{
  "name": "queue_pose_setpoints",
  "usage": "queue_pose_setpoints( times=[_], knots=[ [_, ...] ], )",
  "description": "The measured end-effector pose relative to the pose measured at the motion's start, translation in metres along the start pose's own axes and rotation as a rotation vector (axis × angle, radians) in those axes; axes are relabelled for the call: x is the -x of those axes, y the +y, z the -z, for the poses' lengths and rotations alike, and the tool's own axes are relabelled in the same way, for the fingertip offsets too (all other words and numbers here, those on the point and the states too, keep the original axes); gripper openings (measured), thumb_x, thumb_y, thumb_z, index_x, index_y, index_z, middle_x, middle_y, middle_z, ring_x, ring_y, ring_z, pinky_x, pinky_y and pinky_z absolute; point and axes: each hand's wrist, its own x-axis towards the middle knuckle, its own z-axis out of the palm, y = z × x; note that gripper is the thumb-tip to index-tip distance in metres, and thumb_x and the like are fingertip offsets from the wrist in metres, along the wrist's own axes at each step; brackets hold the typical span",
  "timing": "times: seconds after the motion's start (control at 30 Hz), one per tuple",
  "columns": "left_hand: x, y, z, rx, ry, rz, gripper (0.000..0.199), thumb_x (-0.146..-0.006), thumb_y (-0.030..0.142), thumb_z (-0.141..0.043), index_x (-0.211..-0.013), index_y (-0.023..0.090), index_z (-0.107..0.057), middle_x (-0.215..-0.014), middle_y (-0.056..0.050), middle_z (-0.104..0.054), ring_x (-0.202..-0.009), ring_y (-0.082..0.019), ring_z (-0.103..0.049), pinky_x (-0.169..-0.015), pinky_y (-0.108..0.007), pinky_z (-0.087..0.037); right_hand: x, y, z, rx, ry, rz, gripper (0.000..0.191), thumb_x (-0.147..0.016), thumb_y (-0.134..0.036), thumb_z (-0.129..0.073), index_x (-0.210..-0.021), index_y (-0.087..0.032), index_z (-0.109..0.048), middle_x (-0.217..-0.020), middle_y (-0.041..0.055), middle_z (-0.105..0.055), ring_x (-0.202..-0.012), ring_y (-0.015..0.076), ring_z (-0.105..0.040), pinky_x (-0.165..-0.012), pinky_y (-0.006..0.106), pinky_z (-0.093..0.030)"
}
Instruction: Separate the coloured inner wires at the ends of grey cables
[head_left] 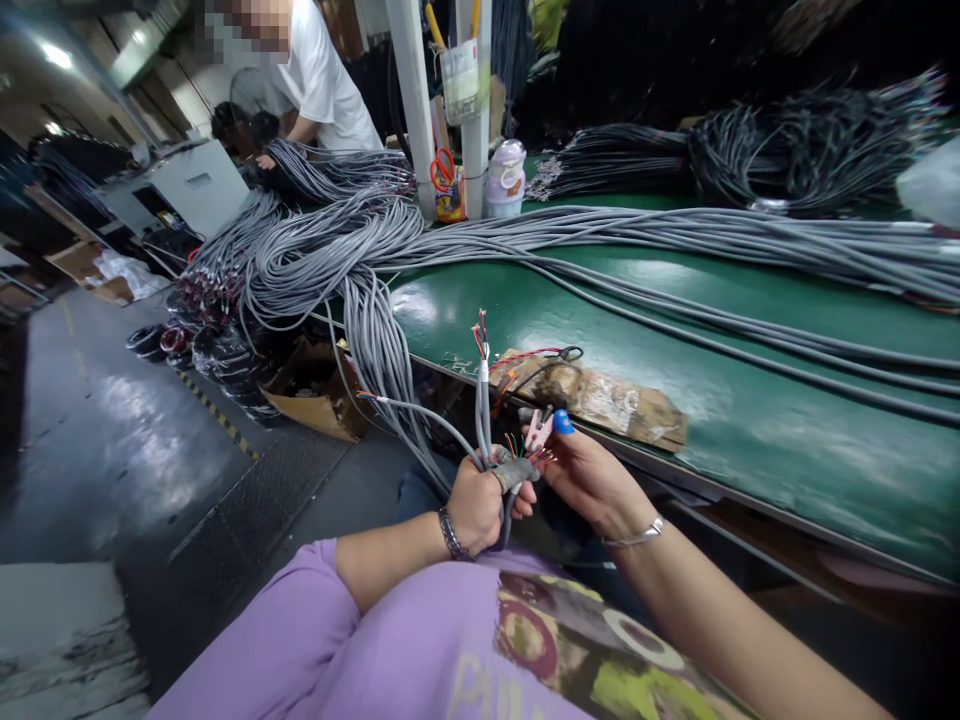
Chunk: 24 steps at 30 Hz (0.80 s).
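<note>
My left hand (480, 500), its thumb wrapped in a grey cover, is closed around several grey cables (483, 415). Some of their stripped ends stand upright above the fist, showing thin coloured wires (480, 330). More coloured wire ends (525, 455) fan out by the left thumb toward the right. There my right hand (592, 480), with a blue cover on a fingertip, pinches a small pale pink clip (538, 432) beside those wires. The rest of its fingers are partly hidden behind the wires.
On the green table (675, 300) lie long grey cables (675, 225), a taped wooden board (622, 400) and black cable bundles (765, 150). Grey coils (330, 250) hang over the left edge above a cardboard box (315, 400). A co-worker (330, 90) stands beyond a post (412, 110).
</note>
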Motion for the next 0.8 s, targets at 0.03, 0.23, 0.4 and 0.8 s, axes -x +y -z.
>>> queue_pose_setpoints(
  times=[0.03, 0.23, 0.4, 0.8],
  knots=[
    [0.0, 0.0, 0.0, 0.001, 0.001, 0.0, 0.033, -0.06, 0.041, -0.074, -0.061, 0.015, -0.052, -0.044, 0.001, -0.056, -0.032, -0.008, -0.046, -0.033, -0.017, -0.031, 0.0, 0.0, -0.001, -0.019, 0.007, 0.0, 0.035, -0.074, -0.054, -0.068, -0.079, -0.02, -0.069, -0.072, 0.0041, -0.069, -0.065, 0.0187, -0.06, -0.063, 0.035, -0.049],
    [0.001, 0.0, 0.003, 0.001, 0.007, -0.001, 0.034, -0.061, 0.042, -0.073, -0.061, 0.015, -0.053, -0.044, 0.001, -0.055, -0.032, -0.007, -0.046, -0.033, -0.017, -0.03, 0.001, -0.001, -0.004, -0.103, 0.034, -0.039, 0.028, -0.073, -0.046, -0.073, -0.075, -0.018, -0.07, -0.069, 0.0017, -0.067, -0.059, 0.0142, -0.055, -0.059, 0.03, -0.046],
    [0.0, -0.003, 0.003, -0.008, 0.017, 0.01, 0.03, -0.061, 0.039, -0.071, -0.062, 0.015, -0.054, -0.045, 0.001, -0.056, -0.033, -0.007, -0.047, -0.033, -0.017, -0.03, 0.001, -0.002, -0.005, -0.102, 0.063, -0.05, 0.028, -0.073, -0.046, -0.072, -0.074, -0.018, -0.071, -0.068, 0.0016, -0.067, -0.059, 0.0139, -0.055, -0.059, 0.028, -0.046],
    [0.007, -0.002, 0.006, -0.038, -0.002, -0.011, 0.038, -0.059, 0.046, -0.074, -0.061, 0.016, -0.05, -0.045, 0.001, -0.057, -0.033, -0.008, -0.047, -0.032, -0.017, -0.03, 0.014, -0.006, -0.008, -0.089, -0.003, -0.121, 0.042, -0.069, -0.063, -0.067, -0.076, -0.021, -0.069, -0.071, 0.0026, -0.066, -0.06, 0.0143, -0.056, -0.059, 0.027, -0.047]
  ],
)
